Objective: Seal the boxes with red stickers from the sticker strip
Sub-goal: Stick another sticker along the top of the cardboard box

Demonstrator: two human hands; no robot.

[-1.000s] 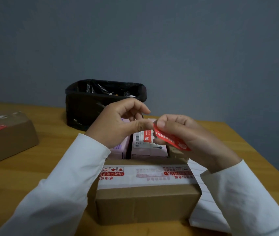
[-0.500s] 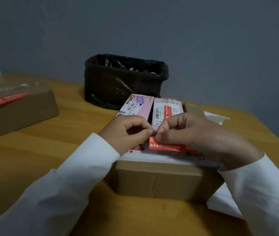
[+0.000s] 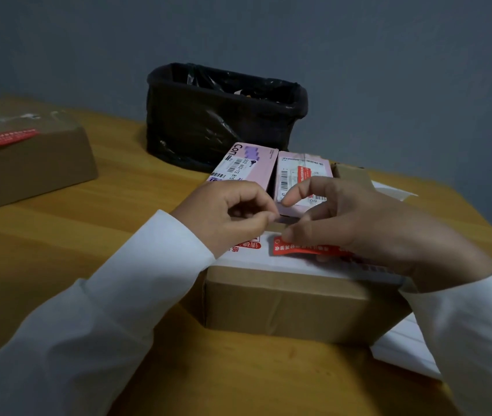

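A brown cardboard box (image 3: pixel 293 301) with white printed tape on top stands in front of me. A red sticker (image 3: pixel 302 248) lies on that tape, its left end curling up a little. My right hand (image 3: pixel 356 226) rests over the sticker, thumb tip pressing its upper left edge, forefinger raised. My left hand (image 3: pixel 226 213) hovers just left of it, fingers curled and pinched together; whether a scrap of backing is in them I cannot tell. Two pink boxes (image 3: pixel 250 165) (image 3: pixel 302 178) lie behind, the right one bearing a red sticker.
A black bin (image 3: pixel 223 115) lined with a bag stands at the back of the wooden table (image 3: pixel 118 205). Another brown box (image 3: pixel 25 157) with a red sticker sits at far left. White sheets (image 3: pixel 404 352) lie under the right side of the front box.
The red sticker went from being held in the air between both hands down onto the box's white tape. My left hand has let go of it; the view tilted downward.
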